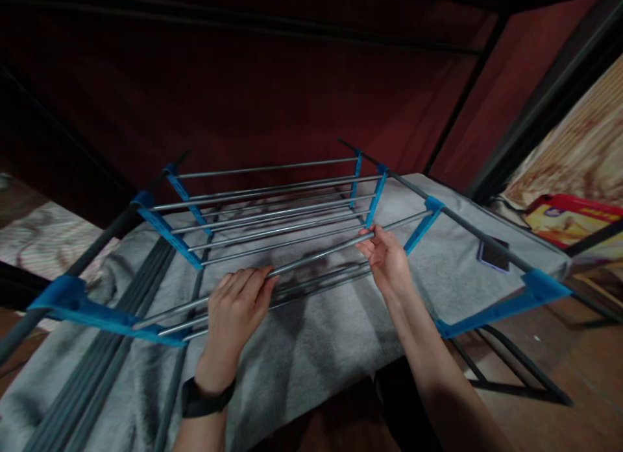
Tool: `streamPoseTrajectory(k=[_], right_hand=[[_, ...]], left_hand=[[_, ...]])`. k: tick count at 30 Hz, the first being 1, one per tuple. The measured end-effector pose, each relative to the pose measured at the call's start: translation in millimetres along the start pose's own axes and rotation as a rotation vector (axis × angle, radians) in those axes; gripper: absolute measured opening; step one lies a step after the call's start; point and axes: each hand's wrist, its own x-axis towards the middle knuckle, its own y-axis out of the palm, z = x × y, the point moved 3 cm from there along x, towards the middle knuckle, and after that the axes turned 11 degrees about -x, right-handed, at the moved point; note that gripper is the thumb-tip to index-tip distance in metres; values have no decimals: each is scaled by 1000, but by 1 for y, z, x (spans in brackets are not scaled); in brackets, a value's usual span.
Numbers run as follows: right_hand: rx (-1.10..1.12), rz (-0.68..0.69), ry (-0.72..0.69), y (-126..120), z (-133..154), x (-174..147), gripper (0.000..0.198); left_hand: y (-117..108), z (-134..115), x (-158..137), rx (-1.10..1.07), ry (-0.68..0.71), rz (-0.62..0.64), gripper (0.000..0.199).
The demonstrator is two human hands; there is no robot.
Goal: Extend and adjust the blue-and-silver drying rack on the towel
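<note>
A slim grey metal tube (321, 253) runs slantwise across the front of a rack frame. My left hand (241, 303), with a dark band on its wrist, is closed over the tube left of its middle. My right hand (387, 254) pinches the same tube farther right, between thumb and fingers. The tube's right end meets a blue plastic bracket (423, 225). Its left end lies over the front left blue bracket (107, 316); whether it is seated there I cannot tell. Several more metal tubes (272, 215) span the blue brackets behind my hands.
The frame rests on a grey cloth (321, 348). Loose dark tubes (104, 355) lie together at the left. A phone (494, 254) is on the cloth at the right, with a red and yellow package (564, 222) beyond. Dark red panels (253, 82) rise behind.
</note>
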Motion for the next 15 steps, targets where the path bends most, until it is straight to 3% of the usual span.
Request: streamPoseTrajectory(k=[15], right_hand=[[62,3,-37,4,7,-3,12]], left_hand=[[-16,-7,13,44,37,-42,15]])
